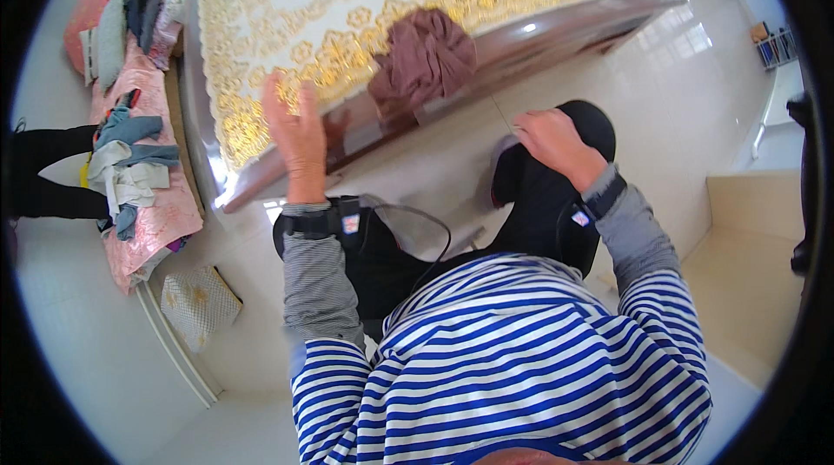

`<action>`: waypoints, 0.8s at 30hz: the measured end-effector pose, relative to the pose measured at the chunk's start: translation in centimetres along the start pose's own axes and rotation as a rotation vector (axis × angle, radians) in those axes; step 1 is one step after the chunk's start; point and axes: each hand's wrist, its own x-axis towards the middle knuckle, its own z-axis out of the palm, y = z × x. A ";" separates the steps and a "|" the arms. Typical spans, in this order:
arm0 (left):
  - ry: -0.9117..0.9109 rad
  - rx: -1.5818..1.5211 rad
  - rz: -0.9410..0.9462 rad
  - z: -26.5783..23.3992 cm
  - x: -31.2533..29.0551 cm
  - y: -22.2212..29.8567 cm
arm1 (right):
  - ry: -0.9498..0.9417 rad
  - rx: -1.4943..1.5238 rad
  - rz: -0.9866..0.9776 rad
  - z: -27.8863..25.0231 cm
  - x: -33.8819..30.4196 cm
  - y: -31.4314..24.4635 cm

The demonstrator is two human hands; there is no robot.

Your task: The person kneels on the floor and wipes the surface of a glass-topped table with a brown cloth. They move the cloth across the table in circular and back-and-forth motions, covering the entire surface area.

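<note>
At the near edge of a low table, my left hand (297,131) is held with its fingers apart, over the gold-patterned white tablecloth (252,39). Nothing is in it; whether it touches the cloth I cannot tell. My right hand (556,144) rests by my right knee, its fingers loosely bent, with nothing visible in it. A bunched brownish-purple cloth (427,57) lies at the table's front edge, right of my left hand, partly hanging over the glossy dark rim (539,35).
On the left, a pink-covered seat (148,74) bears a heap of grey and white clothes (130,161) and cushions (111,39). Another person's black-clad legs (56,152) are beside it. A patterned box-like item (200,304) sits on the tiled floor (469,148). A small rack (776,48) stands far right.
</note>
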 end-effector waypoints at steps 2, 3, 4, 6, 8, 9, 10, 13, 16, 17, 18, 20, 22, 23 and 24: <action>0.046 0.000 0.031 -1.6 -0.3 -1.5 | -0.276 0.120 -0.073 3.7 1.0 -1.4; 0.062 -0.020 0.030 -2.1 -0.3 -1.9 | -0.500 0.056 -0.051 6.3 1.7 -3.0; 0.070 -0.059 0.058 -2.3 -0.3 -2.1 | -0.678 0.025 -0.050 8.9 2.0 -4.6; 0.104 0.009 0.018 -2.9 0.0 -2.1 | -0.893 0.079 -0.200 13.3 -0.1 -7.7; 0.101 0.091 0.009 -3.3 0.7 -2.2 | -1.185 0.110 -0.204 16.3 -2.6 -9.6; 0.068 0.099 0.016 -3.4 0.9 -2.4 | -1.291 0.115 -0.210 17.6 -3.6 -9.9; 0.037 0.160 0.093 -3.6 1.3 -2.6 | -1.366 0.136 -0.228 18.7 -4.6 -10.1; 0.041 0.004 -0.094 -2.8 1.1 -3.2 | -1.505 0.212 -0.318 21.6 -7.4 -9.7; 0.007 0.023 -0.108 -2.5 0.4 -3.0 | -1.582 0.323 -0.405 23.7 -9.1 -8.2; 0.003 0.134 -0.141 -2.6 0.2 -2.7 | -1.599 0.356 -0.426 24.2 -9.5 -7.5; 0.024 0.153 -0.208 -2.7 0.1 -2.4 | -1.610 0.376 -0.447 24.5 -9.8 -6.6; 0.040 0.199 -0.259 -2.9 0.1 -1.9 | -1.632 0.414 -0.488 24.7 -10.1 -4.4; 0.026 0.259 -0.222 -2.9 0.2 -1.7 | -1.671 0.453 -0.519 24.8 -10.0 -0.9; 0.029 0.254 -0.231 -2.9 0.1 -1.7 | -1.702 0.488 -0.529 24.8 -10.2 1.1; 0.040 0.224 -0.263 -2.8 0.0 -1.7 | -1.738 0.517 -0.540 24.7 -10.1 3.3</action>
